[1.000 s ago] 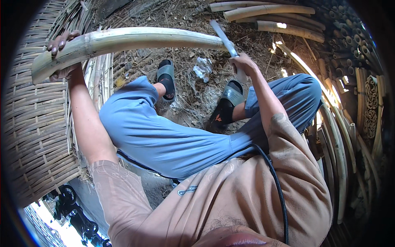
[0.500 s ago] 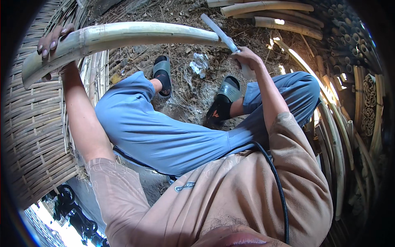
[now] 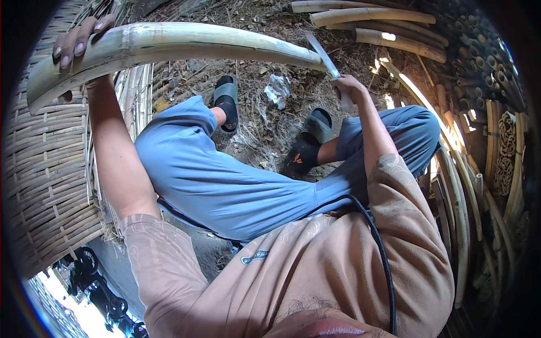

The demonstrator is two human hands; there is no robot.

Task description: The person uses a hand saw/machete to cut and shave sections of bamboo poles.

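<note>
Biggest 1st: woven bamboo panel (image 3: 48, 169), on the L side, beside & under the L-hand grip, prob. parked there to spare the middle. Stack of round canes (image 3: 479, 79) sits well R of the R-hand grip, ends showing, likely piled that way to save room. Cut bamboo lengths (image 3: 401, 44) lie beyond & R of the R grip, roughly parallel, prob. for tidy storage. Bamboo piece (image 3: 186, 45) in work spans btwn both grips; curve may be partly lens. L hand (image 3: 81, 42) is wrapped round it near its L end, fingers over the top, a fingertip showing underneath, presumably b/c an end hold leaves the rest exposed. R hand (image 3: 350, 85) is clenched round the handle of what looks like a knife (image 3: 321, 52); blade crosses the piece's R end just past the fist, can't tell if touching. Smallest: crumpled pale scrap (image 3: 277, 91), L of the R grip, prob. litter.
</note>
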